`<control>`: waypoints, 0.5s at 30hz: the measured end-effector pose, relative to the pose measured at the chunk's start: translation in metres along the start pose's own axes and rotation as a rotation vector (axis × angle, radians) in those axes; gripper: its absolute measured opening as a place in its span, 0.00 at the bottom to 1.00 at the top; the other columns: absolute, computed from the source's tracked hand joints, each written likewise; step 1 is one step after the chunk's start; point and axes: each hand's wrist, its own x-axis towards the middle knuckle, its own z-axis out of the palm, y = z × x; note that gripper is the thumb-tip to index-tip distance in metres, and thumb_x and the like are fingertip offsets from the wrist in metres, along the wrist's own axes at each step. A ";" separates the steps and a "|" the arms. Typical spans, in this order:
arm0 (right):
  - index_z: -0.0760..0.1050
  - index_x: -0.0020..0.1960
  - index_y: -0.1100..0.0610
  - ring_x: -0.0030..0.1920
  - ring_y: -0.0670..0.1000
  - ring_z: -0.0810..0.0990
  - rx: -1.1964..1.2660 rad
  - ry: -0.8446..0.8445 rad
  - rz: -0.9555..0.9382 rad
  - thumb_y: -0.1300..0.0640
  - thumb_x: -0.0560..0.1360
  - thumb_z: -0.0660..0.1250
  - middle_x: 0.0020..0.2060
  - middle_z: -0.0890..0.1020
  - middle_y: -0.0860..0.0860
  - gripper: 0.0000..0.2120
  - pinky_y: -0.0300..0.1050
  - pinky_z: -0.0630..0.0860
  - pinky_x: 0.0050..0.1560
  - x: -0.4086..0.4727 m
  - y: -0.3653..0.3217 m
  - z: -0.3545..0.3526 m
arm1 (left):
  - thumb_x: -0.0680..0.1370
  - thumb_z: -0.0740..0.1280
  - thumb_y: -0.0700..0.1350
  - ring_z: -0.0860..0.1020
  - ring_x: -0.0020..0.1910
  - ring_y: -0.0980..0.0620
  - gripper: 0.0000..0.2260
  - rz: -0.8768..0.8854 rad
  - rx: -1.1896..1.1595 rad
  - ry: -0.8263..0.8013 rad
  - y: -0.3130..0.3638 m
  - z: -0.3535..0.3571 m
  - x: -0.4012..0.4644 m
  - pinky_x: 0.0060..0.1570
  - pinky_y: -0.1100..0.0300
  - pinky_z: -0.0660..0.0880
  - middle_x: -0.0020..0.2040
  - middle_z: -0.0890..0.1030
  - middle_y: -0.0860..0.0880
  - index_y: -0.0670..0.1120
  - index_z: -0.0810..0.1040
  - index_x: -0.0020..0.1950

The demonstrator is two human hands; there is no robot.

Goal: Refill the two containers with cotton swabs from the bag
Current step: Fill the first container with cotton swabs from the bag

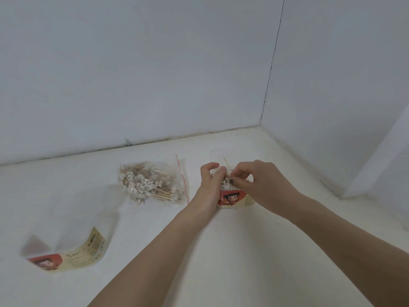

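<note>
A clear zip bag point(155, 183) with a red seal strip lies on the white table, holding a heap of wooden-stick cotton swabs. To its right stands a clear container point(232, 199) with a red cartoon label, swabs showing at its top. My left hand point(209, 185) wraps the container's left side. My right hand point(250, 177) is over its mouth, fingertips pinched on swabs there. A second clear container point(66, 244) with the same label stands at the front left, apart from both hands; no swabs show in it.
The white table point(221, 251) meets a white back wall point(155, 74) and a white right wall point(332, 74), forming a corner behind the hands. A white panel point(380, 165) leans at the far right.
</note>
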 end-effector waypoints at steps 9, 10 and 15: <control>0.82 0.42 0.48 0.43 0.36 0.79 0.065 0.124 -0.017 0.53 0.76 0.71 0.37 0.84 0.41 0.05 0.23 0.67 0.41 0.007 -0.004 -0.037 | 0.84 0.60 0.50 0.85 0.50 0.51 0.12 0.056 0.065 -0.004 -0.006 -0.005 0.001 0.52 0.55 0.80 0.60 0.80 0.44 0.60 0.63 0.65; 0.82 0.42 0.48 0.43 0.37 0.79 0.069 0.129 0.001 0.53 0.76 0.71 0.38 0.84 0.42 0.04 0.24 0.68 0.41 0.010 -0.005 -0.046 | 0.84 0.60 0.50 0.85 0.50 0.50 0.11 0.067 0.077 0.008 -0.007 -0.006 0.002 0.54 0.53 0.80 0.61 0.79 0.43 0.59 0.64 0.65; 0.82 0.41 0.47 0.43 0.42 0.82 0.023 0.029 0.137 0.52 0.75 0.71 0.38 0.85 0.42 0.05 0.38 0.72 0.41 0.015 0.004 -0.063 | 0.83 0.62 0.51 0.84 0.53 0.47 0.11 0.076 0.062 0.044 -0.004 -0.008 0.005 0.59 0.48 0.78 0.61 0.77 0.41 0.58 0.66 0.64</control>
